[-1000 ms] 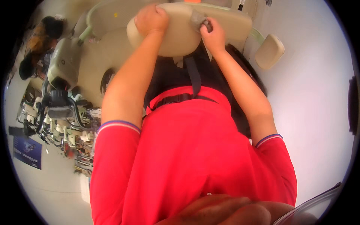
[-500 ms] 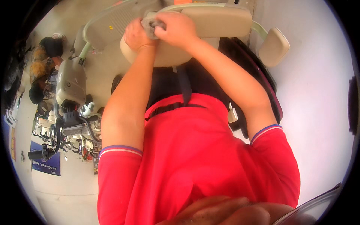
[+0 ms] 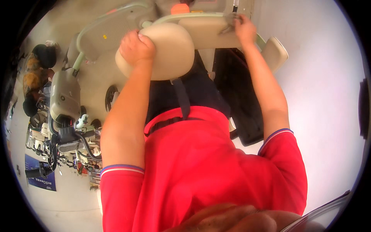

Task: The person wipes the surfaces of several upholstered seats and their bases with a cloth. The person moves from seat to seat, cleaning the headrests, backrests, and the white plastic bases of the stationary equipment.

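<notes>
My left hand [image 3: 137, 48] grips the left side of a rounded beige seat pad [image 3: 172, 52], its fingers wrapped over it. At the upper right, my right hand [image 3: 245, 31] is closed on a crumpled grey cloth [image 3: 230, 24], which lies against the right end of a long beige padded backrest [image 3: 199, 31]. The backrest is on a pale green tube frame [image 3: 79, 58], beside a small beige side pad [image 3: 274, 54].
A scooter with beige housing [image 3: 65, 92] and black handlebar stands at my left. Behind it are several vehicles and parts [image 3: 42, 137] and a crouching person [image 3: 34, 77]. A white wall [image 3: 324, 108] runs along my right, beside a dark panel [image 3: 237, 96].
My right hand has moved with the cloth from beside my left hand on the seat pad to the backrest's right end. My left hand and the pad have shifted lower and leftward in view.
</notes>
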The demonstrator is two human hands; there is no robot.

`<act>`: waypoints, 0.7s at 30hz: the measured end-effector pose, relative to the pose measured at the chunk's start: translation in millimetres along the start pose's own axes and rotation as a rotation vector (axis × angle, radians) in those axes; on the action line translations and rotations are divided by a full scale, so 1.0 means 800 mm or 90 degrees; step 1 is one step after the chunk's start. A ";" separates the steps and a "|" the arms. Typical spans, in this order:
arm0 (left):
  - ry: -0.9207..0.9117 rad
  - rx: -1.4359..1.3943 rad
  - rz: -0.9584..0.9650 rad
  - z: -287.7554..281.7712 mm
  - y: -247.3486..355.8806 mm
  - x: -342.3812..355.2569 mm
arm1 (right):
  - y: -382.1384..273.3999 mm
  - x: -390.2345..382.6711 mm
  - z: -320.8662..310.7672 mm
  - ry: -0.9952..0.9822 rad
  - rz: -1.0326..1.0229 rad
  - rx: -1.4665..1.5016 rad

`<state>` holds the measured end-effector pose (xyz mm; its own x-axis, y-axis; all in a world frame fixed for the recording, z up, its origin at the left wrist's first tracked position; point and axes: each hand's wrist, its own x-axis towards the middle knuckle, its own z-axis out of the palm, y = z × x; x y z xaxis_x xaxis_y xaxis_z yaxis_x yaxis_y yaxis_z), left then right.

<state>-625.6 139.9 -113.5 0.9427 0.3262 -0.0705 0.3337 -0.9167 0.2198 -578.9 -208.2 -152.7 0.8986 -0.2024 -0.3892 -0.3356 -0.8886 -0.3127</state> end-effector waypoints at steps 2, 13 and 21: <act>-0.006 -0.012 0.011 0.000 0.003 -0.002 | 0.013 0.022 0.002 0.000 0.073 -0.060; -0.006 -0.011 0.016 0.003 0.002 0.000 | -0.185 0.009 0.130 -0.314 -0.078 -0.045; 0.015 -0.031 0.020 0.004 0.001 -0.001 | 0.001 0.096 0.033 -0.309 -0.038 -0.329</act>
<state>-626.2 138.3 -116.4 0.9520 0.3035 -0.0403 0.3029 -0.9142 0.2692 -517.6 -213.4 -206.0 0.6432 -0.0471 -0.7643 -0.0042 -0.9983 0.0580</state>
